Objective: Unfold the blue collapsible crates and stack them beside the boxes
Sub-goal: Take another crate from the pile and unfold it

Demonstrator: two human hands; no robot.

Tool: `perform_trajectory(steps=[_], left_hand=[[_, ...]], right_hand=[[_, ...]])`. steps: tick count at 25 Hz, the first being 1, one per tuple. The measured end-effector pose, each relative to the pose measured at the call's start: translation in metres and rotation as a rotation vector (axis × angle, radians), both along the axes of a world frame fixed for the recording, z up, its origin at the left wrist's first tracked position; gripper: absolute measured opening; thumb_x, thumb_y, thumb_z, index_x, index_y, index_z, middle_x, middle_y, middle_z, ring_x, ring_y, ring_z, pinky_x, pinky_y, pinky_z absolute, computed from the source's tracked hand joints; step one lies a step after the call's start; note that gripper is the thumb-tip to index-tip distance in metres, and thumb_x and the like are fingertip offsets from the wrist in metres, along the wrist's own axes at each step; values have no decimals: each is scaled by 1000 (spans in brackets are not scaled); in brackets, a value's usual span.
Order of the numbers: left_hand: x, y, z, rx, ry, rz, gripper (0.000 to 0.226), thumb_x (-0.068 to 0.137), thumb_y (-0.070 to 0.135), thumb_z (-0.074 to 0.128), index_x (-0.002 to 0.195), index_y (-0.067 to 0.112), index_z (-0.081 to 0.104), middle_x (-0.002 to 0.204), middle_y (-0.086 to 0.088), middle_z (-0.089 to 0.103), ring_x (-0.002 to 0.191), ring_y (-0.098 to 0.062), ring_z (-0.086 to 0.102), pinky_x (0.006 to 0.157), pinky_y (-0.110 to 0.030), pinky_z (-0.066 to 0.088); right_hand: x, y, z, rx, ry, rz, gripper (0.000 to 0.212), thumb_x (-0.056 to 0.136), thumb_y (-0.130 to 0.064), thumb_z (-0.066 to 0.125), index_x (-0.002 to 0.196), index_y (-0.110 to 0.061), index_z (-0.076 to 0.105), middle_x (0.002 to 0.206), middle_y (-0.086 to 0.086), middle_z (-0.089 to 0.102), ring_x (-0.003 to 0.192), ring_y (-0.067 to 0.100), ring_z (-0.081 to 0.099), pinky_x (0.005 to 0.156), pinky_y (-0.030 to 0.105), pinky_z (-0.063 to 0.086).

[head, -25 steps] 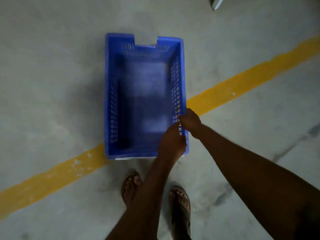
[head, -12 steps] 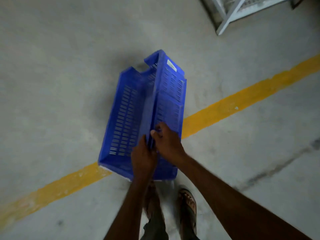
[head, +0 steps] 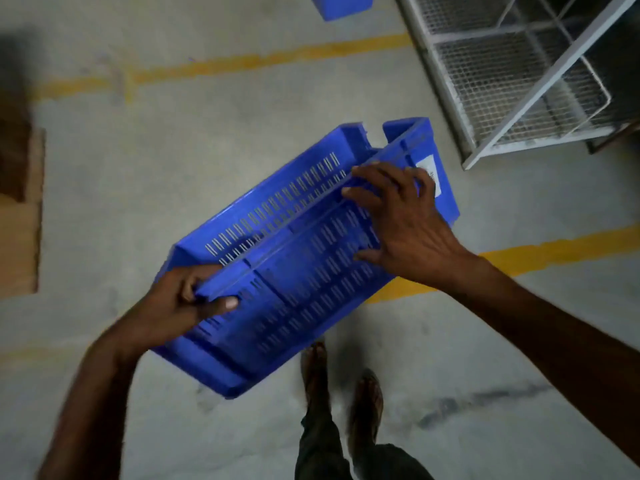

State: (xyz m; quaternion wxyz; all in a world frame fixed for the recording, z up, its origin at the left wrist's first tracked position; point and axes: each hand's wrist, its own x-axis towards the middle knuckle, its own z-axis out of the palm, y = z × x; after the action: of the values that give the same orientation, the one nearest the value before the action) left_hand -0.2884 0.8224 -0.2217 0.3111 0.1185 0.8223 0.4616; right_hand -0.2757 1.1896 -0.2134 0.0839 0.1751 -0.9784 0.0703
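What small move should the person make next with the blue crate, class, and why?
Probably level the crate and carry it toward the cardboard boxes: it hangs tilted off the floor, left hand gripping its rim, right hand spread on its wall.

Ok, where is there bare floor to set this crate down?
The widest bare floor lies between the far yellow line, the cardboard and the crate. Another patch lies right of the feet, below the near yellow line. It is crowded at upper right, by the rack and the second crate.
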Motion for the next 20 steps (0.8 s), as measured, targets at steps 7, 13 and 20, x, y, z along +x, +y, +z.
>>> perform_trajectory(steps=[7,13,20], left_hand=[[148,-132,169,-119,32,131,18,83,18,82,99,17,75,92,-4,77,90,-23,75,73,-25,56],[245,-175,162,-144,112,253,37,74,41,88,102,26,70,97,3,73,87,-11,68,84,-37,56],[367,-323,107,109,115,891,46,66,39,92,88,4,73,78,1,70,73,-13,58,66,-30,47]], right_hand=[[19,-108,142,28,-31,265,79,48,-75,79,110,-27,67,96,2,69,98,27,66,97,48,44],[142,-311,153,1,-19,674,33,67,-51,78,79,-22,70,76,-2,70,87,23,65,79,39,40],[215,-537,177,60,184,996,30,84,-39,67,107,-22,60,106,-2,63,111,23,50,90,41,35]])
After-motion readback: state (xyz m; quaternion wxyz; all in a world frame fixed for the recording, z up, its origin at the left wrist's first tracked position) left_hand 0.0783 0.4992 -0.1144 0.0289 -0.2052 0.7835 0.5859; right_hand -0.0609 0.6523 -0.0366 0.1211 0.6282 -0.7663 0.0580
